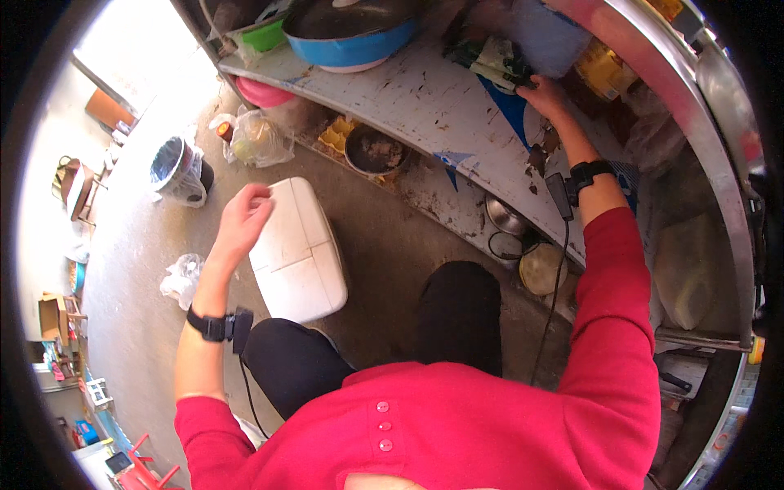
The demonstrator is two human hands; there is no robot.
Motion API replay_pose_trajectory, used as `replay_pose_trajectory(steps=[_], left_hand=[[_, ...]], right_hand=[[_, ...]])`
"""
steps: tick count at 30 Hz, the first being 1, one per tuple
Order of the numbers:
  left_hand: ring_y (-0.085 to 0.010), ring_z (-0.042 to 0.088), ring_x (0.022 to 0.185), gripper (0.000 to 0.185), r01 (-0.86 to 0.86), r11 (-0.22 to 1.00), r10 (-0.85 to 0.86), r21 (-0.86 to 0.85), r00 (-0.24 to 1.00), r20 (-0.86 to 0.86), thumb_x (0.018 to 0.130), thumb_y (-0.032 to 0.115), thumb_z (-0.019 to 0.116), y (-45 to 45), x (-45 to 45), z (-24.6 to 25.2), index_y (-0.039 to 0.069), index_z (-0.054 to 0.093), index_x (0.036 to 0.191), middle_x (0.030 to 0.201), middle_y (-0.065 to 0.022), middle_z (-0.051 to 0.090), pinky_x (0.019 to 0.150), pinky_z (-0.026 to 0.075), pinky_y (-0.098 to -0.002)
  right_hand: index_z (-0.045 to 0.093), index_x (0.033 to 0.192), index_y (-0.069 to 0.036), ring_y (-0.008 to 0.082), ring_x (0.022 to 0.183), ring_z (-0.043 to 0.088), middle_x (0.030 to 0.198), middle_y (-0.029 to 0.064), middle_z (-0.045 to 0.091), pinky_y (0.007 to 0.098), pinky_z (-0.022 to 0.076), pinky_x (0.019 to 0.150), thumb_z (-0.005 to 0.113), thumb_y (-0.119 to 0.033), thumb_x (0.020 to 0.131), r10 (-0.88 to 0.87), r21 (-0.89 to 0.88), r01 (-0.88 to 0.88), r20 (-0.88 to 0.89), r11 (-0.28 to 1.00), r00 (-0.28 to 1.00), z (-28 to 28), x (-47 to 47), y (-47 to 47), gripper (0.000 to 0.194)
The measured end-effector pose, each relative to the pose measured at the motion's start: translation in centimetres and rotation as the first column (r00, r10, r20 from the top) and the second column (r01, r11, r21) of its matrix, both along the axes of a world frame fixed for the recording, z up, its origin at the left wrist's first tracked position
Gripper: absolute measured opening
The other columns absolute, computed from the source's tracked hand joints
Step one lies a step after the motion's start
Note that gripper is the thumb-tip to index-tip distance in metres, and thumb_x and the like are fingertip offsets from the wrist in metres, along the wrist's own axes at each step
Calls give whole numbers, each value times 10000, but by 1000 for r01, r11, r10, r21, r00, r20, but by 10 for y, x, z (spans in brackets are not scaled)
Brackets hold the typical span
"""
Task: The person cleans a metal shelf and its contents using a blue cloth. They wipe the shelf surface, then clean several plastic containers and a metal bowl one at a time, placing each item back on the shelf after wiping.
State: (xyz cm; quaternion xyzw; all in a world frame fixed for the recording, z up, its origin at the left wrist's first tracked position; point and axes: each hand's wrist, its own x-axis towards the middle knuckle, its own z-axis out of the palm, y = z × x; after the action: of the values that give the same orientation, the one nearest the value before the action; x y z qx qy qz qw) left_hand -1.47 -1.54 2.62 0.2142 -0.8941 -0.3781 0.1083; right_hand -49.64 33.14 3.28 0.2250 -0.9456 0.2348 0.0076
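My right hand (544, 98) reaches onto the upper shelf (422, 110) and pinches the edge of a crumpled green-and-white plastic bag (496, 64). A blurred bluish container (548, 37) is just behind the bag; its exact kind is unclear. Over the floor at left, my left hand (242, 214) hovers by the far corner of a white plastic lidded box (297, 251). Its fingers are loosely curled, with a gap to the thumb and nothing visible between them. Whether it touches the lid is unclear.
A blue basin (349, 46) sits on the upper shelf. Below are a dark pan (375, 150), a metal bowl (507, 214) and a round lidded container (542, 269). On the floor stand a lined trash bin (180, 171) and plastic bags (260, 138). A curved metal rim (704, 110) borders the right.
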Motion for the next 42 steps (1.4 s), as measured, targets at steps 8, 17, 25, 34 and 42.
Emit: replay_pose_trajectory(steps=[8,17,25,34,42], left_hand=[[-147,581,894,272,282,958,-275,57,956,-104,858,94,535,83,-129,58,-7,542,1110,961,-87,623,779,464,-274],[-97,546,909,223,296,904,-313,307,950,6,885,52,545,98,-134,1,11,535,1104,972,-25,585,800,456,-253],[-114,577,825,232,273,899,-259,343,962,-87,866,94,565,100,-129,-21,-12,557,1072,922,-66,628,731,470,-260],[-133,578,918,204,244,848,-249,471,967,-51,916,93,509,89,-115,-41,6,521,1099,1003,-51,601,802,469,-265],[-166,597,932,271,167,560,-78,811,986,-150,925,194,498,103,-143,-19,19,518,1132,1048,-81,611,820,472,-286]], right_hand=[[232,1416,-31,333,1237,415,1369,230,388,374,364,1000,777,-384,641,-13,107,3,88,994,996,-25,-29,-19,1010],[397,1327,3,368,1132,496,1300,205,474,433,441,883,754,-519,657,-179,-563,295,254,772,951,-44,-62,-32,921],[539,1195,39,334,1086,523,1286,211,488,423,448,857,771,-387,690,-80,-427,246,370,870,926,-54,-106,-42,700],[568,1147,38,349,1081,524,1245,223,516,470,457,867,746,-302,733,-138,-606,465,506,646,851,-36,-92,-53,564],[600,987,-56,324,811,575,886,145,599,490,475,714,675,-367,774,-17,-503,36,43,863,999,5,-63,-68,385]])
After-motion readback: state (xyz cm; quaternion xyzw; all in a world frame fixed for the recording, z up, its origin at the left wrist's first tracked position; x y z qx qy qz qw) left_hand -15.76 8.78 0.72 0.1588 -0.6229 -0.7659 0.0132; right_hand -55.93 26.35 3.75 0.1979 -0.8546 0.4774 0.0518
